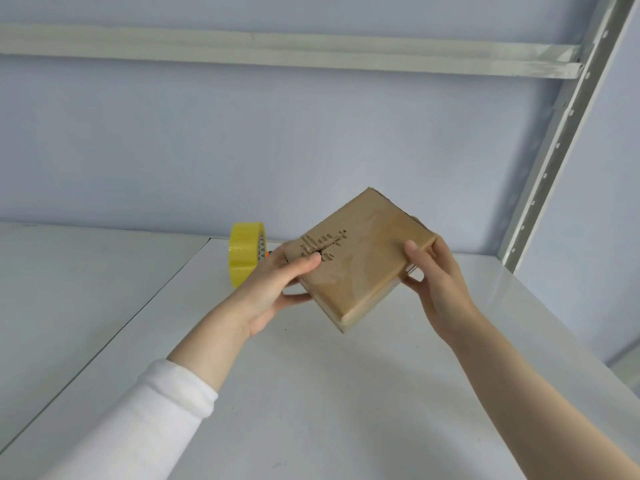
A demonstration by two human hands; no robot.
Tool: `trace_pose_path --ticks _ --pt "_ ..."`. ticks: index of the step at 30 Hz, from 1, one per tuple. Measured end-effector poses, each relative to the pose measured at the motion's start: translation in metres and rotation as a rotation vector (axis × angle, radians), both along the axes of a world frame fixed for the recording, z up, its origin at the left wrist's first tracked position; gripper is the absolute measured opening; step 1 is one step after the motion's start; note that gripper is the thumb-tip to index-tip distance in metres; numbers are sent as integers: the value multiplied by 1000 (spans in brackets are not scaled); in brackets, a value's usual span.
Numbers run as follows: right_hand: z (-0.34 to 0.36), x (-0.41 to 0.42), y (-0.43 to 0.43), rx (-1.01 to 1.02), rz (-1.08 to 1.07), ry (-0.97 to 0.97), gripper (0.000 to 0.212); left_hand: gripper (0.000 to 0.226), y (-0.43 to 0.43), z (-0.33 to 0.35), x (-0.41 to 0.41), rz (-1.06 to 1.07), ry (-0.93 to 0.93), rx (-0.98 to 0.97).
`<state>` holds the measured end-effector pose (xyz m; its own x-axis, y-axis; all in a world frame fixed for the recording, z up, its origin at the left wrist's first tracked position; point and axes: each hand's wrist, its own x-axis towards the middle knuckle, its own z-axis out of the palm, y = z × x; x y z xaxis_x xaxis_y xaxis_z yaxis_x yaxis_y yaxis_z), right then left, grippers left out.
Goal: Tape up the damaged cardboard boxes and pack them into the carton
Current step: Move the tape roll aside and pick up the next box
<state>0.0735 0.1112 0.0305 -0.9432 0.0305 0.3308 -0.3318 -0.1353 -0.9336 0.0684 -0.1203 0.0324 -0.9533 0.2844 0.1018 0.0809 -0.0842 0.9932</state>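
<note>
- Sleeve point(149, 420): white, soft knit, cuff rolled thick on the L forearm; R forearm is bare.
- Tabletop point(311, 393): smooth pale grey-white, faint gloss. A thin straight seam runs from the far edge diagonally toward the near-left corner and splits it into 2 panels.
- Tape roll point(244, 252): translucent yellow plastic tape, thick ring shape, standing on its rim near the tabletop's far edge, just right of the seam. Printed core partly visible on its right face. A small orange bit sits beside it, too small to tell what.
- Left hand point(273, 289): grips the box's left side, thumb flat across the top face w/ its tip at the slit, fingers curled beneath.
- Cardboard box point(360, 261): flat, squarish, brown, w/ rounded worn edges and a slight sheen on top. Held in the air over the tabletop's middle, tilted, one corner pointing toward the near edge.
- Slit point(322, 245): jagged dark tear in the box's top face near its left corner, w/ short comb-like cross cuts.
- Right hand point(436, 282): clamps the box's right edge, thumb on top, fingers wrapped under. Hands are apart, one per side.
- Rail point(277, 46): pale painted metal, flat, horizontal against the matte blue-grey wall point(242, 140).
- Upright point(568, 133): angled metal post w/ a row of punched holes, rising from the tabletop's far-right corner.
</note>
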Motion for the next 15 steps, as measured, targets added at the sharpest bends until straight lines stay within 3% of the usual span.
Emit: trace_pose_path --ticks 2,5,9,12,15 --pt "1 -2 9 19 23 -36 46 52 -7 4 -5 20 55 0" --pt "11 -3 20 107 181 -100 51 44 -17 15 -8 -133 119 -119" --pt "16 -1 21 281 304 -187 44 48 -11 25 -10 -214 166 -188" --pt "15 2 17 137 183 -221 47 57 -7 21 -11 -35 108 -55" --pt "9 6 9 -188 -68 -382 40 77 -3 6 -8 9 25 -29"
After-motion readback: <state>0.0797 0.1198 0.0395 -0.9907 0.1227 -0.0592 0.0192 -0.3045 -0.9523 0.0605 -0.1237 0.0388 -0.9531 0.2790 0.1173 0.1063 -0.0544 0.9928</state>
